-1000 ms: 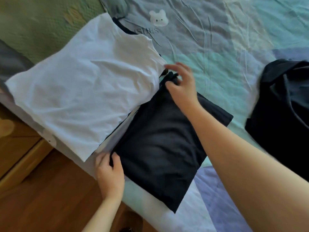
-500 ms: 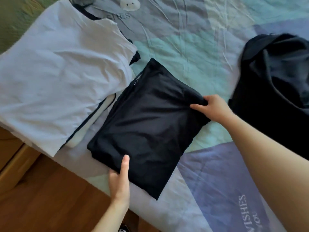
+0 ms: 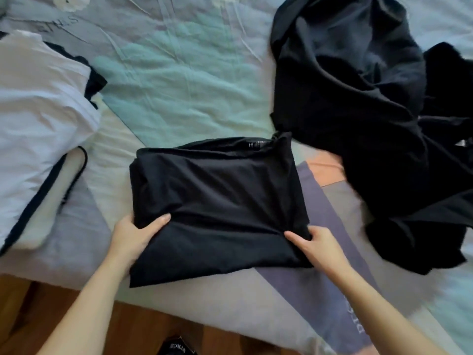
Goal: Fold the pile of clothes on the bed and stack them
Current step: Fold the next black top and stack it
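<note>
A folded black garment lies on the bed near its front edge, roughly square. My left hand grips its lower left edge, thumb on top. My right hand pinches its lower right corner. To the left lies a folded white garment with dark trim, partly cut off by the frame. At the right a loose heap of black clothes lies unfolded on the bed.
The bed cover is patterned in teal, grey and purple patches. The bed's front edge runs along the bottom, with wooden floor below it. A dark object sits on the floor at the bottom middle.
The black folded garment has been pulled away from the white one and turned square to me. Both hands shifted to its near corners. The view swung right, showing more of the black heap.
</note>
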